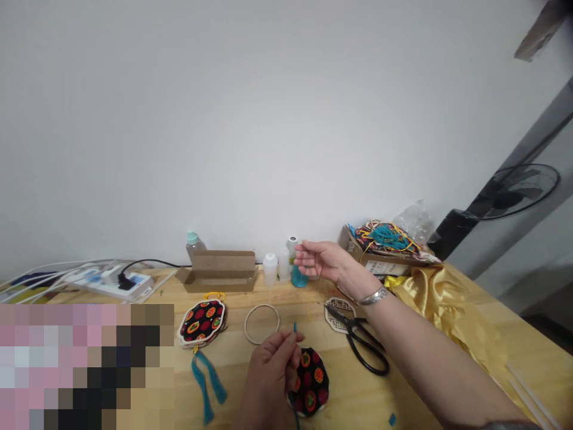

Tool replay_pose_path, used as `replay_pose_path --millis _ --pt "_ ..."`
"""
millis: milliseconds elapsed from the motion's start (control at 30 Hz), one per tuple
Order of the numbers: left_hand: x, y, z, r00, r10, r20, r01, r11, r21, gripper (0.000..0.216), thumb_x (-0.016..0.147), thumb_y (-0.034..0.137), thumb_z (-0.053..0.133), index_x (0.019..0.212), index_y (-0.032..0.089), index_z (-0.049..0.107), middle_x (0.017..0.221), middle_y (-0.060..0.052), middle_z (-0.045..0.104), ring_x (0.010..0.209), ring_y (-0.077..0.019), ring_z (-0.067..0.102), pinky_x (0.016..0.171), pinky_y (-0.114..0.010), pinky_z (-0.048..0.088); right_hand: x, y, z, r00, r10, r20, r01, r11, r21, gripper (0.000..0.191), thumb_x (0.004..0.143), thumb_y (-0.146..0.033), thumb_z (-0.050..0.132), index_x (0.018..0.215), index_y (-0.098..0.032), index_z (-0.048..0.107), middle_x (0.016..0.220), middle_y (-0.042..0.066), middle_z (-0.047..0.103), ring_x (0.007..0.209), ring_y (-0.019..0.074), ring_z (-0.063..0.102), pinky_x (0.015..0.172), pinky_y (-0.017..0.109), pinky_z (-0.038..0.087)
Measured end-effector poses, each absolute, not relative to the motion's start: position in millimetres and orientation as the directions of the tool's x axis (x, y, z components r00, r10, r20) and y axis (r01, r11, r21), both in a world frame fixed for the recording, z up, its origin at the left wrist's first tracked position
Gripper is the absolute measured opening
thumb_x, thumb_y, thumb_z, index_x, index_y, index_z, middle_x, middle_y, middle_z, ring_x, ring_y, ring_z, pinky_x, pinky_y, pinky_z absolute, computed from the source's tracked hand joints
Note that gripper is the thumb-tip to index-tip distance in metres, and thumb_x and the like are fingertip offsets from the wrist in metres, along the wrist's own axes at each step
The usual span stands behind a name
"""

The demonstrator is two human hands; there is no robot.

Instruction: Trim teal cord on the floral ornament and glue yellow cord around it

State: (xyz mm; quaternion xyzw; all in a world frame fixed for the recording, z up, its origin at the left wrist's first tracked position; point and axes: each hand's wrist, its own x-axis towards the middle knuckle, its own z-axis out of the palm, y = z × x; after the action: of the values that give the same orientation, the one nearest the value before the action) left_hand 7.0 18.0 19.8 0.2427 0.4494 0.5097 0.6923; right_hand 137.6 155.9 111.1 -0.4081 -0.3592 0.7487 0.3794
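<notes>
My left hand [275, 364] is closed in a pinch, with the tip of a blue strand [295, 326] sticking up from the fingertips. More blue hangs below this hand. Beside it lies a scalloped black fabric piece [312, 382] with red and orange round motifs, partly hidden by my fingers. My right hand [324, 261] reaches forward over the table, fingers stretched and slightly apart, in front of a blue bottle or spool [299, 277]; I see nothing held in it. Black-handled scissors [367, 356] rest under my right forearm, their blades across a pale lattice piece [335, 306].
A patterned piece [202, 321] with a blue tassel [208, 382] lies left of a pale ring [262, 324]. Behind are an open cardboard box [221, 280], white bottles [270, 270] and a power strip [120, 283]. Gold cloth [443, 310] and a filled box [378, 260] stand right.
</notes>
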Motion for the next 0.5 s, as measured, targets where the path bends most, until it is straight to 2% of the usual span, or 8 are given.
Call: replay_pose_path --millis 200,367,500 --pt "6 16 22 0.081 0.921 -0.382 -0.477 0.373 0.796 0.030 0.058 0.039 0.073 0.068 0.012 0.062 0.043 0.007 0.045 0.031 0.0000 0.026 0.034 -0.015 0.013 142 164 135 -0.345 0.890 -0.298 -0.309 -0.408 -0.859 0.023 0.089 -0.021 0.043 0.078 -0.011 0.059 0.060 0.004 0.061 0.057 0.0116 0.060 0.055 0.024 0.050" --pt "6 15 22 0.097 0.907 -0.410 -0.491 0.402 0.773 0.029 0.058 0.038 0.073 0.067 0.012 0.063 0.042 0.006 0.045 0.032 0.0001 0.023 0.034 -0.014 0.011 153 167 161 -0.286 0.928 -0.238 -0.336 -0.329 -0.882 0.019 0.088 -0.023 0.047 0.078 -0.013 0.060 0.061 0.004 0.062 0.062 0.0125 0.061 0.059 0.025 0.051" --pt "8 14 23 0.099 0.895 -0.434 -0.490 0.424 0.762 0.026 0.060 0.036 0.071 0.066 0.012 0.063 0.041 0.007 0.042 0.032 0.0007 0.021 0.035 -0.014 0.011 161 162 189 -0.242 0.963 -0.119 -0.311 -0.193 -0.931 0.016 0.085 -0.025 0.052 0.077 -0.014 0.061 0.064 0.004 0.063 0.063 0.0128 0.061 0.061 0.026 0.051"
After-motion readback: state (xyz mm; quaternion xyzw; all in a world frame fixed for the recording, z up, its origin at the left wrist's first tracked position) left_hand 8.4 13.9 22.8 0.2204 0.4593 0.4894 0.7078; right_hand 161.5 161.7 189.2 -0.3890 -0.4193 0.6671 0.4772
